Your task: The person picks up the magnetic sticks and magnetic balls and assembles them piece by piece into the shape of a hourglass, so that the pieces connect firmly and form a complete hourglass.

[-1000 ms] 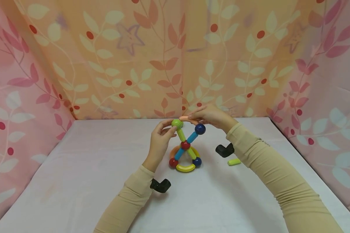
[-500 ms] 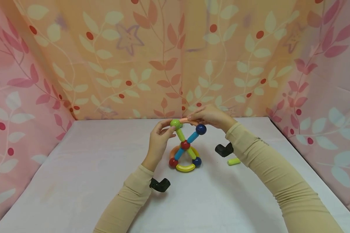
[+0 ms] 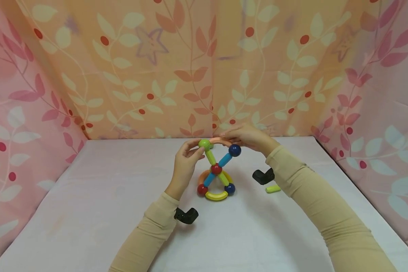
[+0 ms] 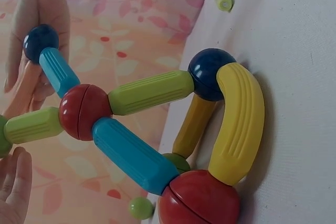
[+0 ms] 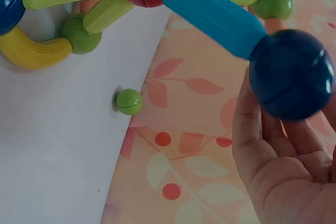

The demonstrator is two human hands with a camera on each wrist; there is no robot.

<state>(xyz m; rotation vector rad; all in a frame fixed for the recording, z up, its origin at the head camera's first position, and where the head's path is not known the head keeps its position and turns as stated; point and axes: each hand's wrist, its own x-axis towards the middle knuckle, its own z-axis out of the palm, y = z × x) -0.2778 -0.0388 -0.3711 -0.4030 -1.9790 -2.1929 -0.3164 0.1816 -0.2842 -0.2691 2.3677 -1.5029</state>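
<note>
A ball-and-stick magnetic construction stands on the table. Its red centre ball [image 3: 216, 169] joins light green and blue sticks in an X above a base with curved sticks, including a yellow curved stick [image 4: 242, 124]. My left hand [image 3: 187, 160] pinches the green ball [image 3: 204, 144] at the upper left between thumb and fingers. Across the top, an orange curved stick [image 3: 221, 141] spans from that ball to the dark blue ball [image 5: 291, 74]. My right hand [image 3: 249, 138] holds this stick near its blue-ball end, fingers above and behind it; the ball partly hides them in the right wrist view.
A loose light green stick [image 3: 273, 189] lies on the table right of the construction, below the right sleeve. A loose green ball [image 5: 129, 102] lies near the far table edge. Black wrist mounts [image 3: 187, 216] jut from both sleeves. Patterned cloth [image 3: 149, 75] closes the back and sides.
The orange curved stick has come down level and now meets the blue ball. My right fingers have shifted back along it, uncovering more of it. My left hand stays on the green ball.
</note>
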